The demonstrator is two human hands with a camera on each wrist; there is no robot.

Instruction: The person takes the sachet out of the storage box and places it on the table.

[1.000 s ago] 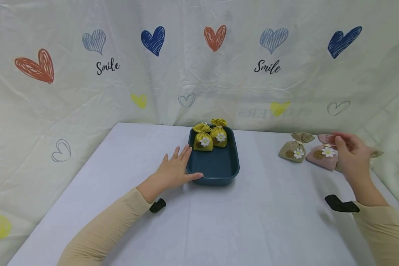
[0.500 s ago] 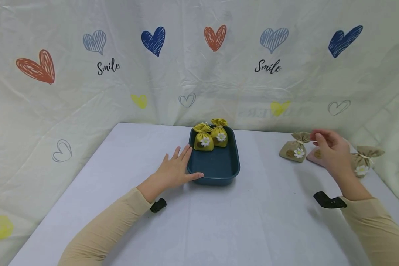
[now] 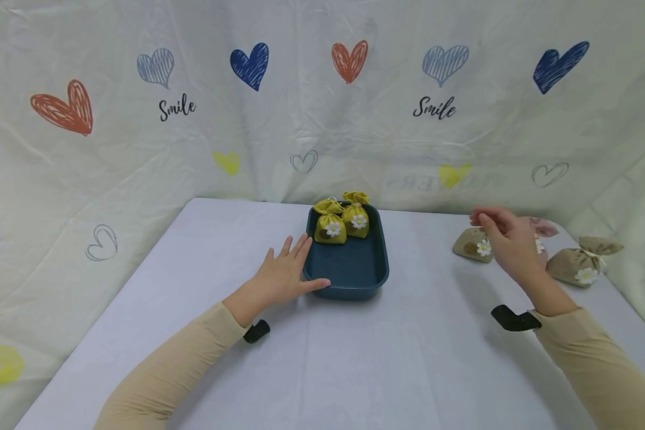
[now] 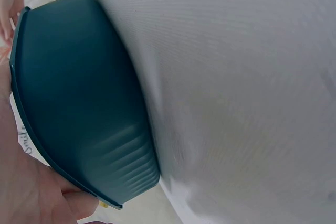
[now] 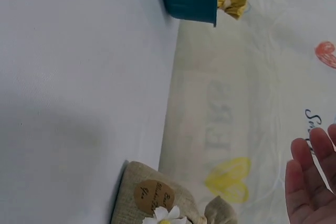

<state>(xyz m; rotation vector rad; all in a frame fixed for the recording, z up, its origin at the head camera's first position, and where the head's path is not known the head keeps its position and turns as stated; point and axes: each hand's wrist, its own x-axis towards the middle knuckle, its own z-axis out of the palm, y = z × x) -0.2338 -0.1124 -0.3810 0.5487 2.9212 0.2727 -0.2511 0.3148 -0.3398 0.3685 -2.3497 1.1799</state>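
Note:
My left hand rests with spread fingers on the left rim of a dark teal tray; the left wrist view shows the tray's outer wall close up. Inside, at the far end, stand two yellow drawstring pouches with white flowers. Over at the right, my right hand hovers above a beige pouch, hiding its tied top. Its fingers are loosely extended and hold nothing. Partly behind that hand lies a pink pouch, with another beige pouch farther right.
A white cloth covers the table. Behind it hangs a pale curtain printed with hearts and "Smile". Black wrist straps with mounts sit on both forearms.
My right hand has moved left from the pink pouch to above the left beige pouch, uncovering the right beige one. My left hand has stayed on the tray rim.

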